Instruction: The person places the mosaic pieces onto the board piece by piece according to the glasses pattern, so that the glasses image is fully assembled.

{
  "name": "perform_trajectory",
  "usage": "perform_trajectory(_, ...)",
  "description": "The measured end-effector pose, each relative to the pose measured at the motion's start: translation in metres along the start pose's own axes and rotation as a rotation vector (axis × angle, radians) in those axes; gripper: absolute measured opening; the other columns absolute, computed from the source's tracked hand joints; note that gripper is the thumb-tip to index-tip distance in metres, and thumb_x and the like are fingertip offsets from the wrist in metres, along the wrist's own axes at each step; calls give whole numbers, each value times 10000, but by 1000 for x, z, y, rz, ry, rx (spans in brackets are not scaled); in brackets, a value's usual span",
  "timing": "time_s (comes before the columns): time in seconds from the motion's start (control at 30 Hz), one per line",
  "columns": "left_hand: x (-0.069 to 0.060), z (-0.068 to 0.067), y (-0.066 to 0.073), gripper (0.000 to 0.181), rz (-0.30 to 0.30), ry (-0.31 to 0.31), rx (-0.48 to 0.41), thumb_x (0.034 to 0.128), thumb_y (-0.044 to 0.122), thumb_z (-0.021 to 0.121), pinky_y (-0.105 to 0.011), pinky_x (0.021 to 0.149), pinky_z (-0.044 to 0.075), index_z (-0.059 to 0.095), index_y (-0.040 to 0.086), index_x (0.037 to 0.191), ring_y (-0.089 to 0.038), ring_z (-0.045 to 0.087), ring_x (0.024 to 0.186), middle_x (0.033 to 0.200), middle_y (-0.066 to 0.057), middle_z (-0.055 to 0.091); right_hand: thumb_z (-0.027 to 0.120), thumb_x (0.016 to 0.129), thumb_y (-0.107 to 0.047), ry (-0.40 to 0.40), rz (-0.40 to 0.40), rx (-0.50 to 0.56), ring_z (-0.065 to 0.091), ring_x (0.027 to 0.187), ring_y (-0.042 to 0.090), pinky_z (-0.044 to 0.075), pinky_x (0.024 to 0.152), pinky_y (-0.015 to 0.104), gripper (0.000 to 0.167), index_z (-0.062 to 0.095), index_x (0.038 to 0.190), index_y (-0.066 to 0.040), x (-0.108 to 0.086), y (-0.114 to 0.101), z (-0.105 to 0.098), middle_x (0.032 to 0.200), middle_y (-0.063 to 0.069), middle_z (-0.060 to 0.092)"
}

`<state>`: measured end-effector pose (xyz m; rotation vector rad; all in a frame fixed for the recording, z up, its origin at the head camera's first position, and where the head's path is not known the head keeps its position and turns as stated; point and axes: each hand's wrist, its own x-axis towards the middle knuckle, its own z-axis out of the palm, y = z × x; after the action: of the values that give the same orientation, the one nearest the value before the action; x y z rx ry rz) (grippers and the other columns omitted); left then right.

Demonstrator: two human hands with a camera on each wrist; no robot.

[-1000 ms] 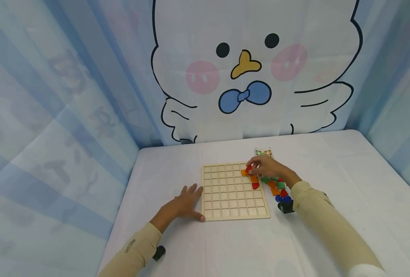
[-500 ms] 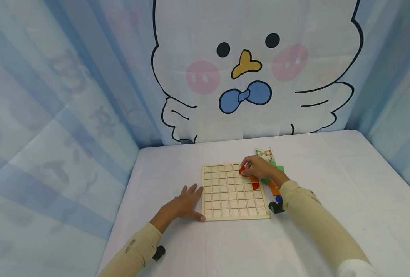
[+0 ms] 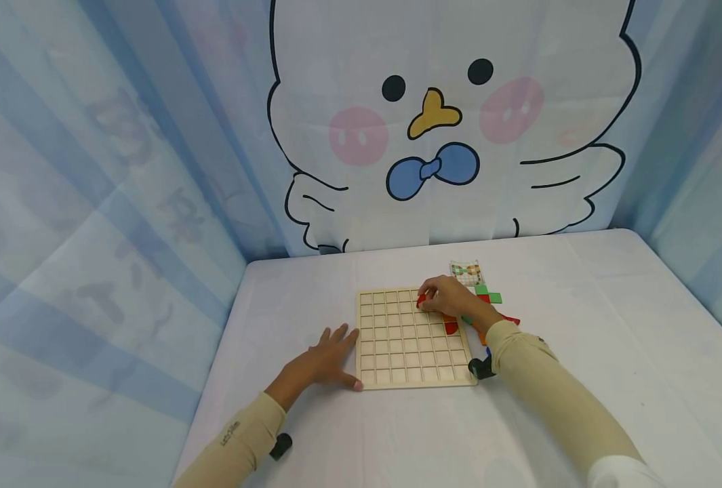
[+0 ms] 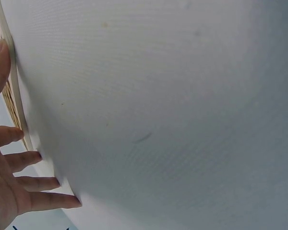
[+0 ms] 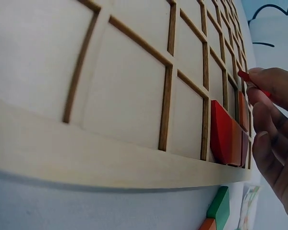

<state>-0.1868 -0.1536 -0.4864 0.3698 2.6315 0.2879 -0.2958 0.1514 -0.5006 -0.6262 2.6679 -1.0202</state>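
Observation:
A pale wooden grid board (image 3: 397,342) lies flat on the white table. My right hand (image 3: 449,296) is over its far right part, pinching a red piece (image 3: 421,299) between thumb and fingertips; in the right wrist view the red piece (image 5: 244,75) shows edge-on, tilted just above the cells. Beneath that hand, a red rounded piece (image 3: 451,328) and orange pieces (image 5: 236,143) sit in cells along the right edge. At the board's left side my left hand (image 3: 326,358) rests with fingers spread, touching the edge. The left wrist view shows those straight fingers (image 4: 43,200) against the rim.
Loose green pieces (image 3: 494,297) and red, orange and blue ones lie right of the board, partly hidden by the right sleeve (image 3: 550,379). A small patterned card (image 3: 467,273) lies behind them. A patterned curtain (image 3: 312,135) hangs behind the table.
My right hand has moved left across the board's far edge with the red piece, now a column or so further left. More of the patterned card shows. The left hand stays put.

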Motion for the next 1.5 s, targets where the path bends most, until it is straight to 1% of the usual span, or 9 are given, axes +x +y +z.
perform_trajectory(0.17,2,1,-2,1125,1,1,-1,712,537,861,-686,1103,331,275,170,1600,-484,154,1519,1677,-139,192,739,917,-181,7,-29,3,557,744,151,452,687,303,228,710,1095,-42,1,1,3,871,47,671)
perform_trajectory(0.33,5,4,-3,1136,1,-5,4,711,551,856,-679,1110,329,260,182,1605,-481,145,1522,1681,-131,181,748,910,-227,15,9,-50,564,756,146,445,690,308,224,728,1093,-99,1,1,5,877,10,673)
perform_trajectory(0.43,6,5,-4,1138,-2,-3,5,709,553,856,-679,1110,328,260,185,1605,-479,145,1522,1681,-128,180,743,914,-266,16,35,-103,598,811,150,470,717,332,231,734,1106,-139,0,2,5,924,-2,680)
perform_trajectory(0.63,5,5,-4,1136,5,3,8,710,551,856,-682,1110,325,261,179,1604,-484,152,1519,1679,-135,184,738,915,-311,15,72,-154,634,930,205,517,794,412,287,737,1148,-143,-2,4,5,1044,39,695)
perform_trajectory(0.83,5,5,-4,1133,0,2,16,708,554,856,-694,1092,339,272,172,1601,-489,160,1516,1676,-138,193,762,893,-337,34,98,-159,604,882,190,496,773,375,285,762,1107,-148,-2,9,4,1023,39,690)
perform_trajectory(0.97,5,4,-3,1134,-6,2,18,707,554,858,-704,1084,340,273,173,1600,-486,161,1516,1676,-136,196,778,883,-333,50,71,-152,587,895,209,486,761,369,276,778,1084,-143,-2,13,4,1057,74,662)
perform_trajectory(1.1,4,4,-2,1132,-5,2,14,707,547,861,-696,1094,334,274,172,1600,-484,161,1517,1676,-137,197,774,892,-301,70,-4,-159,579,1001,290,499,828,445,243,785,1055,-120,-3,14,6,1142,144,618)
perform_trajectory(1.2,4,3,-2,1131,-1,2,8,708,543,862,-686,1106,327,275,168,1600,-484,160,1517,1675,-140,198,773,893,-287,87,-28,-168,566,1057,329,489,877,489,225,789,1034,-112,-5,14,7,1172,165,602)
perform_trajectory(1.5,3,2,-2,1139,-6,-5,17,709,549,859,-678,1107,334,262,177,1604,-477,156,1521,1680,-131,187,766,901,-288,80,4,-135,580,1052,319,500,887,479,242,784,1063,-108,-5,14,7,1175,150,607)
